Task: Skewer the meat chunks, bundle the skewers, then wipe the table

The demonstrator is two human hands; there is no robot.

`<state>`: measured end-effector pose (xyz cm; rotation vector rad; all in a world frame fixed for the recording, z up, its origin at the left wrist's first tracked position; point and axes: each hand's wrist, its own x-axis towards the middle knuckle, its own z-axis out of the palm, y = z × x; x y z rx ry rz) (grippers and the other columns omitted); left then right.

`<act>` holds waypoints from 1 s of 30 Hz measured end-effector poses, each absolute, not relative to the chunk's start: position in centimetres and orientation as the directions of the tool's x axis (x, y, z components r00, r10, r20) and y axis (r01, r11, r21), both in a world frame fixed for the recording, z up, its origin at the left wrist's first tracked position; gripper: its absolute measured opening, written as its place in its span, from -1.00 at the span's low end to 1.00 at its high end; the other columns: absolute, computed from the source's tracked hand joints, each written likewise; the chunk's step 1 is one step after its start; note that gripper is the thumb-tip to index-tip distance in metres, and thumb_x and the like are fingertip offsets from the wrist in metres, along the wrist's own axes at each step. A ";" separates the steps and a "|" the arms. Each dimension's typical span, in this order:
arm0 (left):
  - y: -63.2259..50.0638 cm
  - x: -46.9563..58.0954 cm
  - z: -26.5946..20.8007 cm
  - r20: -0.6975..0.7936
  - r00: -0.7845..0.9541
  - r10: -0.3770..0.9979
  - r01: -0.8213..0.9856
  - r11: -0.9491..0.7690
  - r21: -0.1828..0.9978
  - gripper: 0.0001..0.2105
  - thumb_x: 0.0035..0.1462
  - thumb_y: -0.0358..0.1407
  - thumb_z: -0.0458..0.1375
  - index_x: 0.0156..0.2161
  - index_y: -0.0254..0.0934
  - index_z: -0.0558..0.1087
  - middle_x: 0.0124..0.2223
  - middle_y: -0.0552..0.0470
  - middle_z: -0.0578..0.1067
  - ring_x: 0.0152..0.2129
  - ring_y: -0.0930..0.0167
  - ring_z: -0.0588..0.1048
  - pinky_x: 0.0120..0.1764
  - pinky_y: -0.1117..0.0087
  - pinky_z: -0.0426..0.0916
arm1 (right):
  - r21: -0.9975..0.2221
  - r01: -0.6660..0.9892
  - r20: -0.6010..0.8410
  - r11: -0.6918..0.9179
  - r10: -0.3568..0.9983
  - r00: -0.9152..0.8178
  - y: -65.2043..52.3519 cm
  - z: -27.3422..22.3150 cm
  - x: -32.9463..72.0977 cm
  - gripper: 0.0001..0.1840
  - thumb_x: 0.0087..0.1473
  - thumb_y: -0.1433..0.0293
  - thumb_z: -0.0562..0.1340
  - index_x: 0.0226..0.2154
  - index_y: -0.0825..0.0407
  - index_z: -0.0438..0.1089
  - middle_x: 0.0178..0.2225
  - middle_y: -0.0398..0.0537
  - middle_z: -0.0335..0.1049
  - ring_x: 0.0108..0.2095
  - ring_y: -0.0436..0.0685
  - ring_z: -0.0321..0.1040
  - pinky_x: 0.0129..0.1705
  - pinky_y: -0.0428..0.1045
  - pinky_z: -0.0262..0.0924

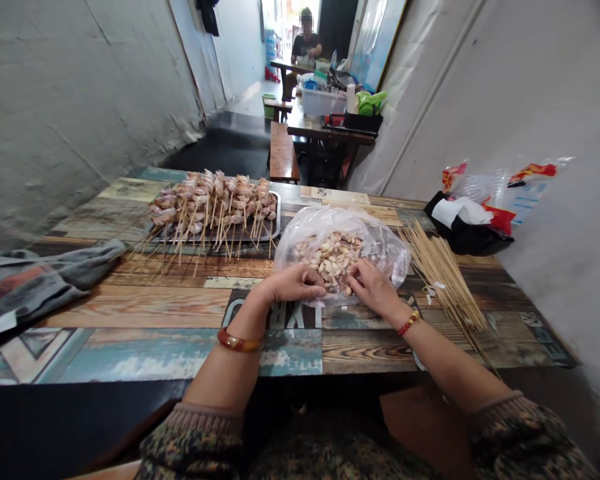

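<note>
A clear plastic bag point(293, 250) lies spread open on the table in front of me. On it is a heap of small pale pieces that look like garlic cloves point(330, 259). My left hand point(296, 283) is at the near left side of the heap, fingers curled and thumb pointing right. Across from it, my right hand point(373, 285) bends over the near right side of the heap, fingertips pinched together. Whatever either hand holds is too small or hidden to make out.
Many meat skewers point(215, 200) are piled on a metal tray point(279, 217) at left. Bare bamboo sticks point(445, 280) lie at right, near a black tissue box point(467, 227). A grey cloth point(50, 283) is far left. Behind, a person point(306, 43) sits beyond a cluttered table point(300, 123).
</note>
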<state>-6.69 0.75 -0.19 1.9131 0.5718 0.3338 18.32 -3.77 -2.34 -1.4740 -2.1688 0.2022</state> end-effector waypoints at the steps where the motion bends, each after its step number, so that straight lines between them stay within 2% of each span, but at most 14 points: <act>1: 0.7 -6.7 -0.2 -0.029 0.842 0.539 0.240 -0.325 0.915 -0.65 0.12 -0.09 0.17 -0.35 -0.42 0.55 -0.45 0.02 0.52 -0.53 0.50 0.38 -0.43 0.52 0.25 | -0.431 0.817 0.329 0.384 0.910 -0.254 -3.8 -2.2 18.6 -0.92 0.20 0.38 0.12 -0.31 0.01 0.31 -0.32 -0.02 0.38 -0.27 0.15 0.34 -0.17 0.03 0.26; 5: 0.7 -6.7 -0.2 -0.037 0.818 0.574 0.263 -0.315 0.912 -0.69 0.11 -0.13 0.17 -0.30 -0.39 0.55 -0.40 0.01 0.54 -0.49 0.47 0.41 -0.39 0.50 0.28 | -0.608 0.739 0.325 0.289 0.940 -0.100 -3.5 -0.8 19.6 -0.84 0.19 0.27 0.17 -0.28 0.02 0.37 -0.34 -0.03 0.45 -0.34 0.12 0.40 -0.24 0.02 0.30; 8: 0.6 -6.7 -0.2 -0.044 0.806 0.591 0.269 -0.298 0.916 -0.71 0.09 -0.15 0.18 -0.27 -0.40 0.54 -0.37 0.00 0.56 -0.46 0.46 0.43 -0.36 0.48 0.30 | -0.745 0.630 0.268 0.220 0.963 -0.019 -3.3 0.2 19.9 -0.73 0.20 0.25 0.15 -0.11 0.03 0.40 -0.26 0.00 0.51 -0.33 0.11 0.47 -0.26 0.01 0.35; 10: 0.6 -6.7 -0.3 -0.039 0.803 0.594 0.264 -0.296 0.918 -0.71 0.09 -0.16 0.19 -0.26 -0.40 0.54 -0.35 -0.01 0.56 -0.45 0.45 0.44 -0.34 0.48 0.31 | -0.771 0.598 0.272 0.220 0.962 -0.004 -3.3 0.6 19.8 -0.67 0.21 0.27 0.13 -0.01 0.01 0.38 -0.16 0.02 0.52 -0.27 0.12 0.49 -0.22 0.03 0.38; 12: 0.7 -6.7 -0.3 -0.031 0.806 0.591 0.254 -0.299 0.920 -0.72 0.08 -0.16 0.19 -0.26 -0.39 0.54 -0.35 0.00 0.56 -0.44 0.45 0.44 -0.33 0.48 0.32 | -0.719 0.637 0.323 0.279 0.945 -0.049 -3.3 0.6 19.6 -0.71 0.21 0.30 0.14 -0.06 0.01 0.43 -0.12 0.03 0.52 -0.17 0.15 0.48 -0.11 0.06 0.36; 14: 0.6 -6.7 -0.3 -0.026 0.805 0.592 0.249 -0.299 0.921 -0.73 0.08 -0.16 0.20 -0.27 -0.38 0.54 -0.36 0.00 0.56 -0.44 0.45 0.44 -0.33 0.48 0.32 | -0.615 0.707 0.351 0.350 0.924 -0.153 -3.1 0.3 19.3 -0.76 0.22 0.35 0.14 -0.13 0.01 0.47 -0.13 0.04 0.51 -0.10 0.16 0.44 -0.02 0.08 0.31; 17: 0.6 -6.7 -0.2 -0.020 0.799 0.601 0.245 -0.296 0.923 -0.73 0.07 -0.16 0.21 -0.27 -0.37 0.55 -0.35 0.00 0.57 -0.43 0.44 0.45 -0.32 0.47 0.33 | -0.453 0.811 0.299 0.370 0.920 -0.253 -2.6 -0.3 18.4 -0.73 0.20 0.42 0.15 -0.06 0.04 0.44 -0.12 0.07 0.46 -0.12 0.16 0.41 -0.02 0.08 0.29; 21: 0.6 -6.8 -0.1 -0.013 0.800 0.600 0.248 -0.312 0.917 -0.72 0.09 -0.14 0.20 -0.25 -0.36 0.55 -0.33 -0.02 0.58 -0.40 0.43 0.46 -0.30 0.47 0.33 | -0.277 0.899 0.258 0.340 0.927 -0.271 -2.1 -0.8 17.2 -0.73 0.18 0.41 0.21 -0.05 0.07 0.40 -0.10 0.12 0.38 -0.10 0.20 0.35 -0.04 0.06 0.26; 26: 0.6 -6.8 -0.2 -0.014 0.799 0.601 0.250 -0.310 0.917 -0.71 0.08 -0.14 0.22 -0.26 -0.37 0.56 -0.32 -0.04 0.59 -0.39 0.43 0.46 -0.31 0.47 0.34 | -0.194 0.912 0.234 0.361 0.920 -0.314 -2.2 -0.9 16.9 -0.90 0.22 0.37 0.18 -0.23 0.04 0.39 -0.18 0.05 0.37 -0.18 0.16 0.34 -0.11 0.00 0.23; 30: 0.4 -6.7 -0.3 -0.024 0.765 0.644 0.211 -0.215 0.954 -0.70 0.07 -0.15 0.24 -0.20 -0.36 0.55 -0.34 -0.02 0.58 -0.42 0.45 0.47 -0.31 0.46 0.36 | -0.213 0.901 0.244 0.378 0.914 -0.325 -2.1 -1.2 17.3 -0.85 0.28 0.41 0.09 -0.25 0.05 0.36 -0.24 0.04 0.41 -0.21 0.14 0.35 -0.15 -0.02 0.20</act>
